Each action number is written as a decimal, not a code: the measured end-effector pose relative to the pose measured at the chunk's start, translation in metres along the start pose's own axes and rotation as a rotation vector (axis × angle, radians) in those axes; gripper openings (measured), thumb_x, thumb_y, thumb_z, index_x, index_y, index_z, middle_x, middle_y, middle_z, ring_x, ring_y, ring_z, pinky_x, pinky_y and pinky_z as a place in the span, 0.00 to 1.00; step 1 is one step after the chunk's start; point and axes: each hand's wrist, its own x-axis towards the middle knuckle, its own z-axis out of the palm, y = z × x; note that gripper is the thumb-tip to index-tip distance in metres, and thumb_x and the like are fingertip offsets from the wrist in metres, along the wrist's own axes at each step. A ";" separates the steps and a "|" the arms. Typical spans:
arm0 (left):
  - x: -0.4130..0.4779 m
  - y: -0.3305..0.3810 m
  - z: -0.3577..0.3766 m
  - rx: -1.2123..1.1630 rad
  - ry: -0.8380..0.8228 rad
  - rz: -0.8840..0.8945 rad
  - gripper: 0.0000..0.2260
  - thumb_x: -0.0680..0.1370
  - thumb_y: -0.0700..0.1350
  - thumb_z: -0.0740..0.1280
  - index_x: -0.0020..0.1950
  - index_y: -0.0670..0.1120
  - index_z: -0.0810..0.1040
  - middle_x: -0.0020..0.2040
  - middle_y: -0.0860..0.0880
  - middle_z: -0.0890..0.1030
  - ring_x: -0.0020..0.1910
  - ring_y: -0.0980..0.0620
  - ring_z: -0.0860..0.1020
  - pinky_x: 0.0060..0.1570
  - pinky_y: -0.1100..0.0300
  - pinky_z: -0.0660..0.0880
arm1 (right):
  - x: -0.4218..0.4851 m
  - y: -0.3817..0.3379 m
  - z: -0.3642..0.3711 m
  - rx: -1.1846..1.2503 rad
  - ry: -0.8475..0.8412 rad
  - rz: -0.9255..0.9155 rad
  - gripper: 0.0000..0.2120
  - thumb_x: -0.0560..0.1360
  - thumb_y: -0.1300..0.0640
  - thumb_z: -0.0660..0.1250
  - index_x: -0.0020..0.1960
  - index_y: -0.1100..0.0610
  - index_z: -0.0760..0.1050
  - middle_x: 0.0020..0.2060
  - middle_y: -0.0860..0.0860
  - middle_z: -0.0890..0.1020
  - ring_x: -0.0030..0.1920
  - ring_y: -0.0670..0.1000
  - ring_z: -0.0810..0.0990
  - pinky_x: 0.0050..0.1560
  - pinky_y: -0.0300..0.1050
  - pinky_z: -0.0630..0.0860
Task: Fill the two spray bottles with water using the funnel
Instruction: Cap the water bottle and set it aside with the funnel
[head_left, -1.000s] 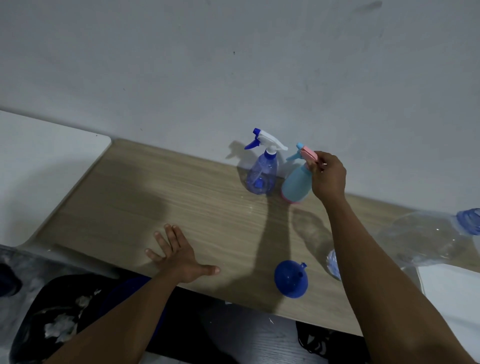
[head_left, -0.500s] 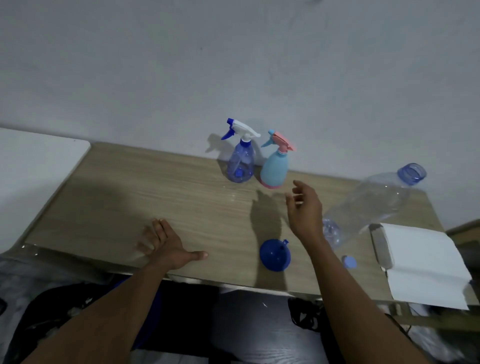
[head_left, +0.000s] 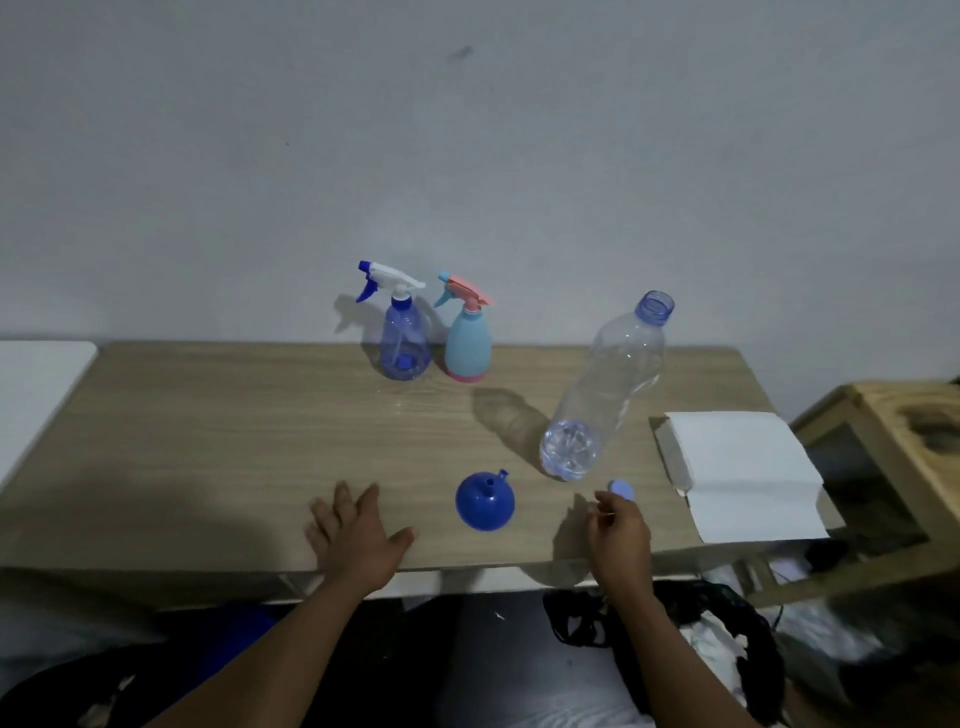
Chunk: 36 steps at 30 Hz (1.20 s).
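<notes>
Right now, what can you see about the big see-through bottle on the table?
The big clear plastic bottle stands on its base on the light wooden table, towards the right, between the round blue plastic funnel and the white folded paper. Its neck is tinted blue and open; a small blue cap lies in front of it. Its sides are smooth, its bottom ribbed. It looks mostly empty. Only the table touches it; neither hand does.
</notes>
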 end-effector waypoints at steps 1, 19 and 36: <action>0.000 0.009 0.003 -0.007 0.006 0.014 0.38 0.74 0.65 0.64 0.79 0.55 0.52 0.81 0.47 0.43 0.77 0.35 0.39 0.75 0.38 0.42 | 0.005 0.003 -0.006 -0.006 0.022 0.015 0.15 0.78 0.66 0.65 0.64 0.64 0.77 0.59 0.62 0.79 0.59 0.62 0.79 0.60 0.44 0.69; -0.053 0.255 -0.067 -0.622 0.172 0.675 0.44 0.68 0.63 0.75 0.78 0.56 0.56 0.78 0.57 0.59 0.75 0.59 0.59 0.70 0.59 0.60 | 0.091 -0.043 -0.096 0.095 0.002 -0.151 0.16 0.80 0.57 0.67 0.66 0.59 0.76 0.60 0.56 0.82 0.54 0.54 0.82 0.53 0.41 0.76; -0.062 0.299 -0.069 -0.673 0.343 0.620 0.30 0.70 0.54 0.77 0.69 0.55 0.71 0.62 0.58 0.76 0.61 0.59 0.73 0.62 0.52 0.76 | 0.122 -0.201 -0.202 -0.157 -0.379 -0.943 0.14 0.81 0.61 0.65 0.65 0.53 0.80 0.61 0.48 0.80 0.50 0.43 0.77 0.48 0.26 0.69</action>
